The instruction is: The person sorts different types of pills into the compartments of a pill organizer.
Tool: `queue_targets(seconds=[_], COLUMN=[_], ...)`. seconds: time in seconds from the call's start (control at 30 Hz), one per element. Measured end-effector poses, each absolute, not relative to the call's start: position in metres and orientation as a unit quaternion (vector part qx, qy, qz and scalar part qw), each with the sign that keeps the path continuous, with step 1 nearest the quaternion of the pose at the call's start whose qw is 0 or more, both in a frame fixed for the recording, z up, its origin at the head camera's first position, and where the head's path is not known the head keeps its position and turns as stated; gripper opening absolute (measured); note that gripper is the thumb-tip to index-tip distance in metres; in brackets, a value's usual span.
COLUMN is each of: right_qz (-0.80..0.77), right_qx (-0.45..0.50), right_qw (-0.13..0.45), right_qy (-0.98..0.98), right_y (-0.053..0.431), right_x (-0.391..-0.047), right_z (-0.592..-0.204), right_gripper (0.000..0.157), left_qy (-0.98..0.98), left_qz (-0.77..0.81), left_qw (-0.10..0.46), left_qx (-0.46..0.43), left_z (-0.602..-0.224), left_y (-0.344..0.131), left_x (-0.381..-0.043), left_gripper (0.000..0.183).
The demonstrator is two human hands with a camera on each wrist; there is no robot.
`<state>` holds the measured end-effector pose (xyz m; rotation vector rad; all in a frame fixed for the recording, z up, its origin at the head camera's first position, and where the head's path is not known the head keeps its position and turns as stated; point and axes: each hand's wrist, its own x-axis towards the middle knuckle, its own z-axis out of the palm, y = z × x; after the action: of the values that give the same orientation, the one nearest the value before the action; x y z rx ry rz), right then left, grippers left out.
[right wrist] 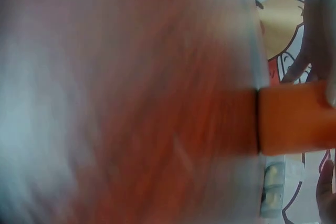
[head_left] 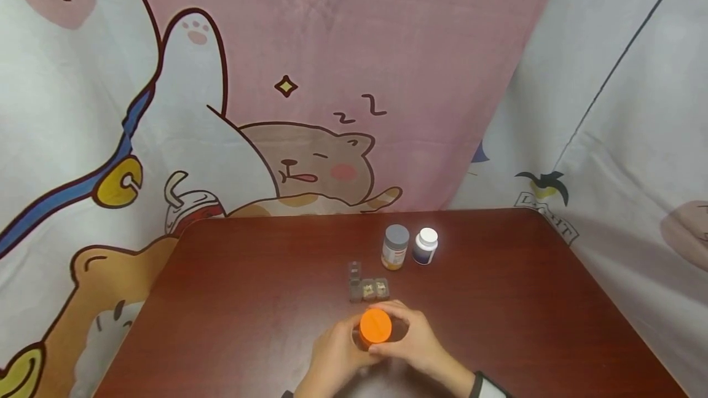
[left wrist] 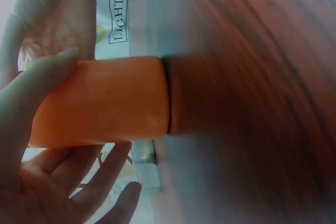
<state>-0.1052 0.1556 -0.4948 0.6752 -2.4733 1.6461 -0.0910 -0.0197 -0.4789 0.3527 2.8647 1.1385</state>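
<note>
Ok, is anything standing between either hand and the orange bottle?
Nothing visible: the left hand and right hand both grip the orange bottle directly. The pill organizer lies just beyond it; the gray-lidded bottle and white-capped bottle stand farther back, not in between.

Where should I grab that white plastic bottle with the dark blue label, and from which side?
Probably hold the white plastic bottle round its upright, cylindrical body below the cap, coming from the right, since the grey-lidded round jar stands close on its left. First free your right hand, which holds the orange cylindrical container.
</note>
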Motion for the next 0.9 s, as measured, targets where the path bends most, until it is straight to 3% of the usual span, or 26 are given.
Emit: queue_targets(seconds=[0.47, 0.9], right_qz=[0.534, 0.532], right_qx=[0.308, 0.348], right_qw=[0.003, -0.014], right_qy=[-0.787, -0.771], right_y=[0.164, 0.166], right_x=[-0.122, -0.131], right_z=[-0.487, -0.485], right_gripper=[0.057, 0.056], left_qy=[0.921, 0.922], left_qz=[0.353, 0.345], left_qw=[0.0, 0.005], left_qx=[0.167, 0.174], left_z=[-0.479, -0.483], left_y=[-0.023, -0.024], left_x=[-0.101, -0.108], left_gripper=[0.049, 0.048])
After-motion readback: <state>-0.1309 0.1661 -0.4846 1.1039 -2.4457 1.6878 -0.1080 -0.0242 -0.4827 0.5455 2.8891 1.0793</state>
